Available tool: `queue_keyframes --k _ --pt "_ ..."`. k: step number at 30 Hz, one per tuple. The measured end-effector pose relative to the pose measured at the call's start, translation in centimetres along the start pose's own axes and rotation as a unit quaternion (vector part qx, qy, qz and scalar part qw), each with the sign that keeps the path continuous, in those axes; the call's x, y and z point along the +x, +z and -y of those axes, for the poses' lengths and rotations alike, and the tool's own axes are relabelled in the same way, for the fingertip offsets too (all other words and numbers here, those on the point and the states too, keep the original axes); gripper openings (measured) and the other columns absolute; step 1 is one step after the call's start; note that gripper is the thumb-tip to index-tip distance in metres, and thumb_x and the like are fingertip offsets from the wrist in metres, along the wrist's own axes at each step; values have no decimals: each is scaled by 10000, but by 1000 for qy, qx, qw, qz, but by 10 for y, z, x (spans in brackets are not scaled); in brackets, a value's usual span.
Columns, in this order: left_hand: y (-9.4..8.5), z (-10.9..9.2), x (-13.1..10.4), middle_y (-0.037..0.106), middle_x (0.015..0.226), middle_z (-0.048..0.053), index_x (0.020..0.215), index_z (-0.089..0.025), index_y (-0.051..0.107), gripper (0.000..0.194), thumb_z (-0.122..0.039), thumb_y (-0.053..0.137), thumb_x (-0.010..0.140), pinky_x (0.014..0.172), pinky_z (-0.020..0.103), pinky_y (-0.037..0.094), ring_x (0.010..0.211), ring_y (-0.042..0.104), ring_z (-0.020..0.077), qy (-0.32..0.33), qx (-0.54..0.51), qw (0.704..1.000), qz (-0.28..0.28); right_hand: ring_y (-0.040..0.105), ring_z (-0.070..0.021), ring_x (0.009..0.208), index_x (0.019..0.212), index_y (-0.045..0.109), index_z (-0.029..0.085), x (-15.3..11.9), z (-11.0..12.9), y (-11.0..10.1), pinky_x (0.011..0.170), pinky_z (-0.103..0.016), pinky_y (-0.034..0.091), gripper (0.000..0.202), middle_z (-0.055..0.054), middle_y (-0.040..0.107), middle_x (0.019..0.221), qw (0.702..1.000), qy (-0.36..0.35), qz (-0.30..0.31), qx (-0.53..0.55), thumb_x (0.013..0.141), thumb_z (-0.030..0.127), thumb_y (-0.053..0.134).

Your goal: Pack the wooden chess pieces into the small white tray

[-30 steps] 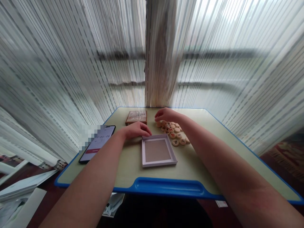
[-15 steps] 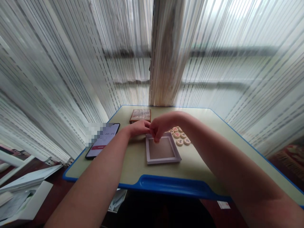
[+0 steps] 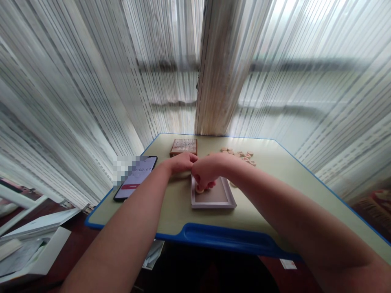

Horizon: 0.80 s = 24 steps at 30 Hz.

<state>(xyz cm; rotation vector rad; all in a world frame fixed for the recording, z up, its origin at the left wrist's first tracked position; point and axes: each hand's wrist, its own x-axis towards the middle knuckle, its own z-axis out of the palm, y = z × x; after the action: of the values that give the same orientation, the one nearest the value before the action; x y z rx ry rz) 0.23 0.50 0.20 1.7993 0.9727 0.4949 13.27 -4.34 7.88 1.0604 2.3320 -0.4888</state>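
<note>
A shallow white square box [image 3: 214, 205] lies on the table in front of me. My right hand [image 3: 207, 175] reaches down into its left part, fingers closed on a round wooden Chinese chess piece [image 3: 200, 190] at the inner left side. My left hand [image 3: 184, 161] is at the box's far left corner, its fingers bent against the edge and partly hidden by my right hand. More round wooden chess pieces [image 3: 245, 158] with painted characters lie loose on the table beyond and to the right of the box, some hidden behind my right wrist.
A brown box with writing on its lid [image 3: 184, 145] stands at the back left. A phone [image 3: 136, 179] showing a timer lies on the left. The table [image 3: 174, 213] has a blue rim and a blue tray groove [image 3: 226, 236] at the front. Curtains hang behind it.
My right hand has moved lower and nearer into the box with the chess piece. My left hand stays at the corner. The view has shifted slightly, and more loose pieces show behind my right wrist.
</note>
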Motion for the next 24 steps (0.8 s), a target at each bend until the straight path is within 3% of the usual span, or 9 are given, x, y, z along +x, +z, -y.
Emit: queue_keyframes --k 3,8,12,17,18,20,24 --pt "-1 3 2 683 730 30 816 -111 724 263 -226 671 585 699 267 430 715 581 161 6 -3 1000 13 570 -126 563 679 705 168 -12 0 -5 579 -245 413 58 8 610 545 997 0 -48 -66 693 220 682" --pt "0 0 1 695 761 22 769 -142 731 219 -259 694 586 741 251 438 750 593 150 -14 19 1000 -7 605 -159 690 973 681 176 -56 -18 -4 578 -247 402 232 -58 691 863 973 71 -220 -21 772 211 569" --pt "2 -6 -2 709 809 19 788 -171 740 221 -284 699 602 758 242 452 788 608 154 -25 32 999 10 614 -137 724 1200 554 217 -79 -62 25 610 -231 433 416 -61 677 1043 908 156 -374 106 810 106 465" --pt "5 -7 -5 722 799 11 775 -198 750 193 -284 715 605 766 229 462 797 621 154 -36 41 998 33 610 -143 836 1023 660 184 -73 -128 77 776 -244 449 314 -51 674 1027 816 217 -519 135 803 107 449" --pt "5 -7 -5 725 805 15 782 -199 751 207 -298 724 602 774 231 464 804 624 156 -38 39 998 32 609 -145 841 1010 668 174 -70 -138 85 785 -247 448 303 -63 670 1029 811 226 -524 128 811 122 444" --pt "6 -6 -6 728 816 23 787 -198 752 236 -329 741 591 789 239 468 815 628 163 -44 34 998 27 612 -150 823 964 692 173 -64 -153 96 764 -245 450 274 -68 675 1017 839 219 -481 124 799 154 474" --pt "4 -6 -7 730 825 25 794 -197 751 260 -348 750 582 803 246 472 827 632 168 -46 36 998 26 617 -148 790 920 708 196 -60 -160 101 710 -230 440 251 -39 704 934 858 216 -446 136 781 220 500"
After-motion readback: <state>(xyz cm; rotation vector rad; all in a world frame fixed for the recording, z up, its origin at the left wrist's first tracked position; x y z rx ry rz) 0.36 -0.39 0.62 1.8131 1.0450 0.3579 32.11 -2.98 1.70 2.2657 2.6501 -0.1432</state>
